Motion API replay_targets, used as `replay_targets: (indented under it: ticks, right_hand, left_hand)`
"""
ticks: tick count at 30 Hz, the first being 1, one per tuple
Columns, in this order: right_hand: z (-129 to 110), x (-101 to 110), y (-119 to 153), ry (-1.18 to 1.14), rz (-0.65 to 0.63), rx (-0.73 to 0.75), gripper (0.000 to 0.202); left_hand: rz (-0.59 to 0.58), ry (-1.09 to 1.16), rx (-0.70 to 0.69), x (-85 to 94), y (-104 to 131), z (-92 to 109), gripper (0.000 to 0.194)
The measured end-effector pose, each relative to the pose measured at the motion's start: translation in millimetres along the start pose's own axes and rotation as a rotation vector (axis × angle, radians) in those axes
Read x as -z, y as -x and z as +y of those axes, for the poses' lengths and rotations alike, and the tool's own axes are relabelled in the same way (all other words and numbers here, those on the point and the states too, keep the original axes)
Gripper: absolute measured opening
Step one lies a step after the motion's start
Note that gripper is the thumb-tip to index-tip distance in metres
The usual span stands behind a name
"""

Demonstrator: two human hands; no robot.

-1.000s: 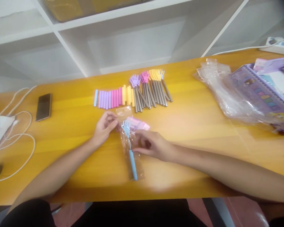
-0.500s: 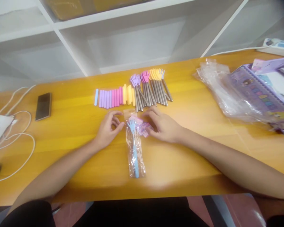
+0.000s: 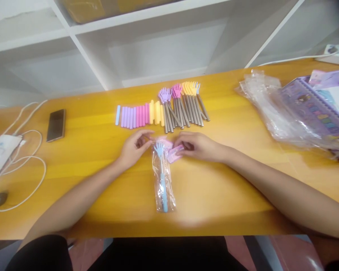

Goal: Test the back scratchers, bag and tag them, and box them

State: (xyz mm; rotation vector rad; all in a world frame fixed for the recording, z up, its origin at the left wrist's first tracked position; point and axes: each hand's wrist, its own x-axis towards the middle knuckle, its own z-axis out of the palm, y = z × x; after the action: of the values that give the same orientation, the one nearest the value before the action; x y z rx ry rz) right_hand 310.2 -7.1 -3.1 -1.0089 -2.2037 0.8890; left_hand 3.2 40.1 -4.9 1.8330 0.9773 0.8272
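Pink card (image 3: 174, 154) apparently in right hand (image 3: 196, 146)

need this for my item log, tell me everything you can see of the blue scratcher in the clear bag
The blue scratcher has a hand-shaped head, thin silvery shaft and blue grip, apparently plastic and metal. It lies inside the clear bag on the table, head toward the shelves. The left hand is by the bag's top; contact is unclear.
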Motion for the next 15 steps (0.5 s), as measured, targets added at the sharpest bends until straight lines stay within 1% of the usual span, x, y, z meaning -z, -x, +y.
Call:
replay_targets:
  ticks: [3, 5, 7, 12, 13, 15]
  right_hand:
    - [4, -1, 0, -0.145, 0.040, -0.077, 0.029]
    - [6, -3, 0, -0.261, 0.067, -0.143, 0.036]
    - [6, -4, 0, -0.340, 0.086, -0.183, 0.039]
    - [5, -3, 0, -0.527, 0.142, -0.168, 0.034]
    - [3, -4, 0, -0.578, 0.164, -0.163, 0.035]
    - [-1, -7, 1, -0.653, 0.197, -0.147, 0.044]
  left_hand:
    - [0.053, 0.069, -0.031, 2.4, 3, -1, 0.026]
    - [0.073, 0.155, -0.038, 4.3, 5, 0, 0.027]
    - [0.065, 0.215, -0.029, 5.9, 6, 2, 0.027]
    - [0.043, 0.133, -0.097, 7.3, 7, 9, 0.021]
    - [0.024, 0.131, -0.100, 6.8, 8, 10, 0.021]
    - [-0.020, 0.157, -0.078, 4.7, 10, 13, 0.021]
